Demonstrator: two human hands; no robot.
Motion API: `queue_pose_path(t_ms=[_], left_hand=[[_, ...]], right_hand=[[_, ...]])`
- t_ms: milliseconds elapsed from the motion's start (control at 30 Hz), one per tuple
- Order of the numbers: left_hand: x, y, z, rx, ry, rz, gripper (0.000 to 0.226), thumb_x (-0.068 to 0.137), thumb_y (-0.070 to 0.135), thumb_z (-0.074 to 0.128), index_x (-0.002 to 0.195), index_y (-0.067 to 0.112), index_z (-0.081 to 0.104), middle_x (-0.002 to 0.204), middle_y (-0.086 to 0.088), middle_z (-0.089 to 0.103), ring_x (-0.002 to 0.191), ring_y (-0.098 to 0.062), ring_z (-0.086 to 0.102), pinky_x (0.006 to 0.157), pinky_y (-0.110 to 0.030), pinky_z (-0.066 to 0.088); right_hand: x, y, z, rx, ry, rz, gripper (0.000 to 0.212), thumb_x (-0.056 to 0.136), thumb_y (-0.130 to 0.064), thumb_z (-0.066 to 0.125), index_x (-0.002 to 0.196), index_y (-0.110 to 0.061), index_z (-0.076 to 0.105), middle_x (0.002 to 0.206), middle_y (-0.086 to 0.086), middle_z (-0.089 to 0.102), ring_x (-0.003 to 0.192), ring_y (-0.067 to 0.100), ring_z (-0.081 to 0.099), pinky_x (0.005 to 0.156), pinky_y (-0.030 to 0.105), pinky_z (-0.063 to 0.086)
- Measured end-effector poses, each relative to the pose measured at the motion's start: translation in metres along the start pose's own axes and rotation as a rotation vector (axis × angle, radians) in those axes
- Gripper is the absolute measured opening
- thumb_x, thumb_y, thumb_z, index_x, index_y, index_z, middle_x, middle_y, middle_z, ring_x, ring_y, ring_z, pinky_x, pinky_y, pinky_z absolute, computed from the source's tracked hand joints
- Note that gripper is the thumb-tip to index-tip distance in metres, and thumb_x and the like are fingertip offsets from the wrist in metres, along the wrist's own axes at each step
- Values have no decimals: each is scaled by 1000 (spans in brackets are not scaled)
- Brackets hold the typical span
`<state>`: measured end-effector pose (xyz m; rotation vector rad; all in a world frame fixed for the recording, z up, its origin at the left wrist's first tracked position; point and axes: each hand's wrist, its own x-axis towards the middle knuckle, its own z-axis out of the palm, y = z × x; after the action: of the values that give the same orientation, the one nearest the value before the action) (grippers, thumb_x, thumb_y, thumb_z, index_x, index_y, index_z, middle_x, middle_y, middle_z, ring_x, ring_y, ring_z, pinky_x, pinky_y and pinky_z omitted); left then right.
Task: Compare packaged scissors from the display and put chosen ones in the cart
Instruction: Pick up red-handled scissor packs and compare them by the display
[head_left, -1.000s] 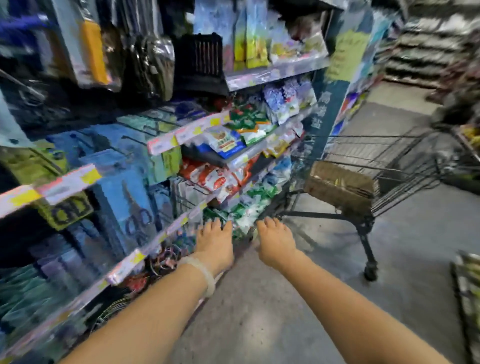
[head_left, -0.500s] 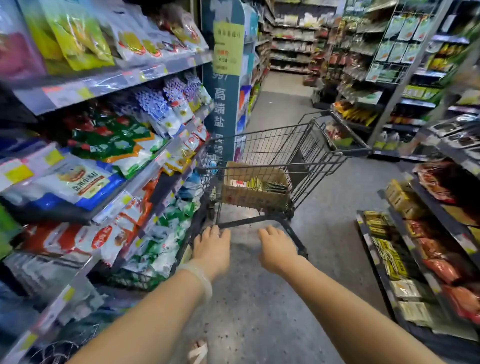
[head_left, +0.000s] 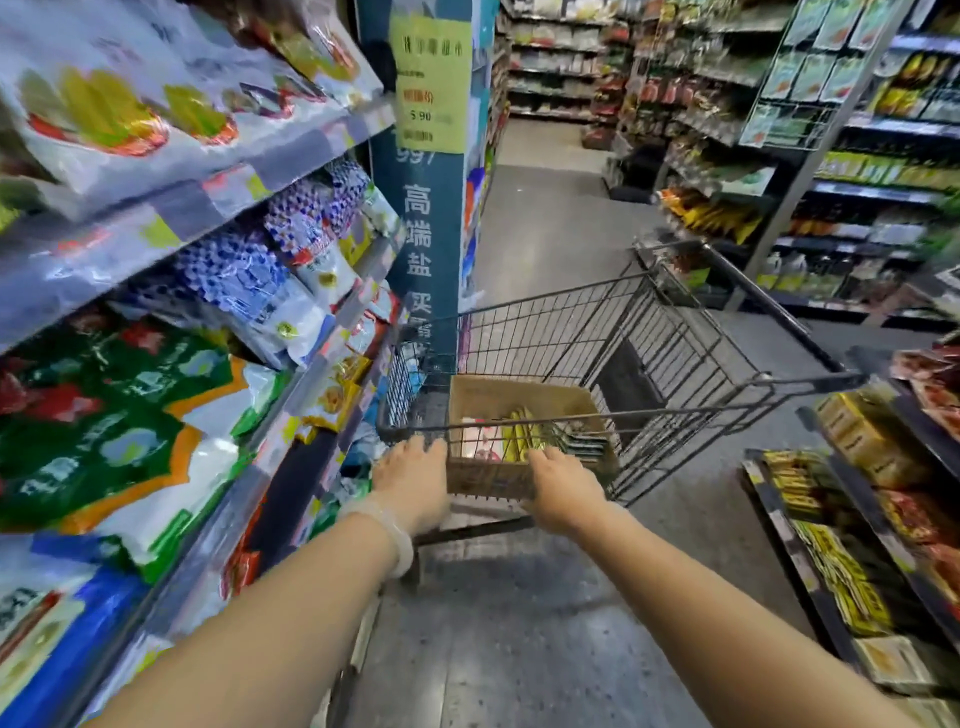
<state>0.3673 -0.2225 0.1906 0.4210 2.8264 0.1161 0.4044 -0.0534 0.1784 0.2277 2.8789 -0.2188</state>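
Note:
A black wire shopping cart (head_left: 675, 332) stands in the aisle straight ahead of me. My left hand (head_left: 410, 483), with a pale band at the wrist, and my right hand (head_left: 563, 488) both rest on its near handle, fingers curled over the bar. Inside the basket sits an open cardboard box (head_left: 519, 395) holding a few flat packaged items (head_left: 519, 431), too blurred to tell what they are. No scissors display is in view.
Shelves of bagged goods (head_left: 156, 364) run close along my left, ending at a blue pillar sign (head_left: 426, 234) beside the cart. Low shelves of packets (head_left: 857, 519) line the right. Grey aisle floor (head_left: 545, 218) stretches ahead towards more shelving.
My view has swung from the hanging scissors display round to the aisle. The cart now points straight ahead and sits further along. Both hands have stayed at its handle.

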Motion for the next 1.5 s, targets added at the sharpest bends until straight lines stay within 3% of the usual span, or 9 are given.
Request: queue_pose_path(t_ms=[100, 200, 433, 767, 867, 1033, 1200, 1367, 1500], left_hand=[[44, -2, -1, 9, -26, 29, 62, 89, 23, 55, 144, 16, 26, 149, -13, 27, 138, -32, 27, 112, -43, 30], [89, -2, -6, 15, -54, 34, 64, 89, 27, 58, 144, 17, 26, 149, -13, 27, 138, -32, 28, 111, -43, 28], [219, -4, -22, -91, -79, -16, 65, 89, 34, 56, 144, 17, 27, 153, -12, 24, 140, -31, 26, 115, -42, 27], [401, 10, 28, -317, -406, -187, 59, 89, 33, 59, 139, 15, 34, 140, -13, 38, 127, -34, 42, 104, -43, 39], [424, 18, 64, -372, -493, -171, 54, 94, 23, 51, 142, 10, 30, 142, -13, 39, 129, -28, 42, 103, -30, 34], [446, 20, 120, -428, -563, -250, 45, 92, 23, 50, 135, 18, 41, 139, -6, 48, 128, -26, 45, 104, -33, 38], [458, 17, 148, -482, -595, -239, 41, 94, 13, 46, 135, 17, 44, 137, -2, 51, 126, -19, 47, 100, -20, 35], [468, 14, 157, -447, -523, -364, 43, 96, 24, 47, 138, 20, 38, 139, -1, 44, 128, -20, 44, 103, -24, 34], [474, 2, 156, -406, -401, -455, 42, 92, 28, 52, 132, 22, 40, 129, -3, 47, 121, -21, 48, 100, -34, 43]], right_hand=[[50, 4, -5, 14, 17, 15, 43, 86, -25, 57, 124, -13, 41, 129, 12, 48, 118, 33, 47, 94, 43, 44], [100, 6, -14, 33, 16, 5, 54, 87, -26, 57, 135, -12, 35, 134, 13, 45, 124, 34, 44, 98, 45, 42], [256, 21, -27, 45, -23, -42, 53, 88, -29, 59, 133, -11, 37, 135, 12, 43, 124, 32, 43, 101, 45, 42], [447, 74, 54, 114, -412, -16, 49, 87, -23, 56, 131, -9, 40, 133, 16, 48, 121, 34, 48, 101, 40, 42], [467, 84, 96, 184, -568, 66, 48, 88, -21, 55, 132, -8, 40, 132, 14, 51, 119, 31, 53, 97, 37, 47], [485, 92, 163, 214, -688, 102, 44, 90, -32, 52, 129, -13, 45, 130, 11, 54, 118, 28, 54, 98, 37, 43], [514, 93, 205, 284, -765, 148, 50, 90, -25, 55, 134, -8, 36, 134, 16, 49, 120, 32, 52, 98, 37, 45], [545, 82, 228, 479, -765, 341, 59, 84, -26, 66, 131, -8, 36, 131, 14, 51, 117, 29, 55, 97, 37, 47], [549, 72, 236, 533, -697, 536, 70, 84, -18, 67, 139, -10, 25, 140, 13, 36, 123, 32, 49, 99, 39, 47]])
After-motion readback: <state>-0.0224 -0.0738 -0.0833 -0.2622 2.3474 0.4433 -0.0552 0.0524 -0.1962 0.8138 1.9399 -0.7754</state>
